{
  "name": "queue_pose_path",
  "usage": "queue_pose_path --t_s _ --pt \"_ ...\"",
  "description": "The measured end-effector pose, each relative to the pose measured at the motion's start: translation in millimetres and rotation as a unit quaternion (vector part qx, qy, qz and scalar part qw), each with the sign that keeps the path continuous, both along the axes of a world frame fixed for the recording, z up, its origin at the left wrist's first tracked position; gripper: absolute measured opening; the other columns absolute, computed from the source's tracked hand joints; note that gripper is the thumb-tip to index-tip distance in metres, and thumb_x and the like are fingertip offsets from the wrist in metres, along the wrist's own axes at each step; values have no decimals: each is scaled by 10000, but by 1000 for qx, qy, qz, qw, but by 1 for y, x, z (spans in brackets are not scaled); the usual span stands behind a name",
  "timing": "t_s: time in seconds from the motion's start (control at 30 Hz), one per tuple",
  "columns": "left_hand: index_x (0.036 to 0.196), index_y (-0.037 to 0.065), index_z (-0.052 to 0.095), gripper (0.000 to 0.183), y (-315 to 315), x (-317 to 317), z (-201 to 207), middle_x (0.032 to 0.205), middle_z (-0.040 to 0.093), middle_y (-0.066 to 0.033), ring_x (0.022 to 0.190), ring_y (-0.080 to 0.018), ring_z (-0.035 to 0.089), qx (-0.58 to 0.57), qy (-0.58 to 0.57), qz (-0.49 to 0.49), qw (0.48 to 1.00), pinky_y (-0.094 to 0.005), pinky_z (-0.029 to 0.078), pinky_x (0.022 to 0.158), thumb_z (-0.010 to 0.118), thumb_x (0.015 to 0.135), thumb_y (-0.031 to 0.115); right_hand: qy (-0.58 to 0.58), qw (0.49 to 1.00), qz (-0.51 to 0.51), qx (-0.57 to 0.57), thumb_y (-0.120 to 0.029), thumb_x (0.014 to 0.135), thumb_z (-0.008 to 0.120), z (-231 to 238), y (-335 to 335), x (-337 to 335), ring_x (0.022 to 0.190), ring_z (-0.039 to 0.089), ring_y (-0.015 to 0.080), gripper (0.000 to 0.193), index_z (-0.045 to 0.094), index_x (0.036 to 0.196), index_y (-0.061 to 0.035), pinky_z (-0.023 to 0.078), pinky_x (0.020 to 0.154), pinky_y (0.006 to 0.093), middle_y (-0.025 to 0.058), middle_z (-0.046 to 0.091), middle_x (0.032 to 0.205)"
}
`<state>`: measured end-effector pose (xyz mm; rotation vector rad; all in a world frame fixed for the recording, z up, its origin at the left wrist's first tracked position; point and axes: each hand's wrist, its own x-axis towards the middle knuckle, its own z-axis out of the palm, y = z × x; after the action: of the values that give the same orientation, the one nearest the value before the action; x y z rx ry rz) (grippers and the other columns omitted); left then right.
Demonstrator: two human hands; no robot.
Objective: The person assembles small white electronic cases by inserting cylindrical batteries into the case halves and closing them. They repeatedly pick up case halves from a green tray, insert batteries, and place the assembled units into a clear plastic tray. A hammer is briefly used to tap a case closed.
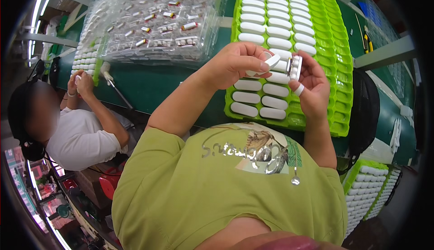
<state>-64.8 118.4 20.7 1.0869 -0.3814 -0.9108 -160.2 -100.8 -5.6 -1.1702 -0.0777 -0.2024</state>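
Note:
Pinched between the thumb and fingers of my left hand [242, 64] is a white oval shell [272, 61]. My right hand [313, 85] grips an opened white case half [295, 67] with small white and metal parts showing inside. A white band wraps my right thumb. The two pieces are held close together but apart, above a bright green tray [337, 69]. Rows of white oval cases [273, 101] fill the tray's left and middle columns, while its right columns show bare slots. My hands hide some of the cases in the middle.
Stacked clear plastic trays [149, 21] with small parts stand at the back left. A co-worker [83, 137] at the left handles a white piece near a screwdriver-like tool [118, 88]. A black bag [365, 107] sits right of my tray; more loaded green trays [368, 182] stand lower right.

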Motion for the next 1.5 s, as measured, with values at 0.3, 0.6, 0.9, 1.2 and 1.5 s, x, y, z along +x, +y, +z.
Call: queue_pose_path --t_s 0.3,0.6,0.9,1.2,1.5 --pt "1122 15 638 369 -2 -29 -11 1437 389 -116 1176 -184 556 50 -240 -4 969 -280 528 888 662 786 -135 -66 996 19 -57 63 712 791 0 -9 -3 1124 583 183 729 472 1367 62 463 1021 356 113 587 1251" --pt "1336 28 499 693 -6 -33 -20 1353 439 -108 1189 -214 569 140 -364 55 919 -350 561 947 764 703 -70 -77 957 16 -278 -87 657 854 3 0 -6 937 542 137 697 580 1295 -23 458 828 279 38 591 1073" --pt "1375 23 468 761 -9 -37 -24 1307 464 -111 1167 -225 588 132 -366 54 920 -348 567 946 724 668 -95 -87 905 0 -416 -140 630 852 9 -1 -6 979 584 186 660 628 1248 -73 474 764 306 67 631 1133" --pt "1362 7 474 767 -10 -37 -29 1246 499 -97 1134 -225 610 102 -361 54 925 -356 572 948 758 657 -98 -87 899 11 -430 -160 602 872 16 -3 -7 1067 584 256 651 656 1208 -60 466 926 365 91 640 1131" --pt "1307 28 535 744 -13 -39 -36 1175 544 -101 1031 -206 636 97 -362 74 924 -323 608 840 889 654 77 -123 875 8 -469 -163 586 876 19 -8 -8 1043 585 275 652 663 1193 -60 468 893 369 104 648 1110"
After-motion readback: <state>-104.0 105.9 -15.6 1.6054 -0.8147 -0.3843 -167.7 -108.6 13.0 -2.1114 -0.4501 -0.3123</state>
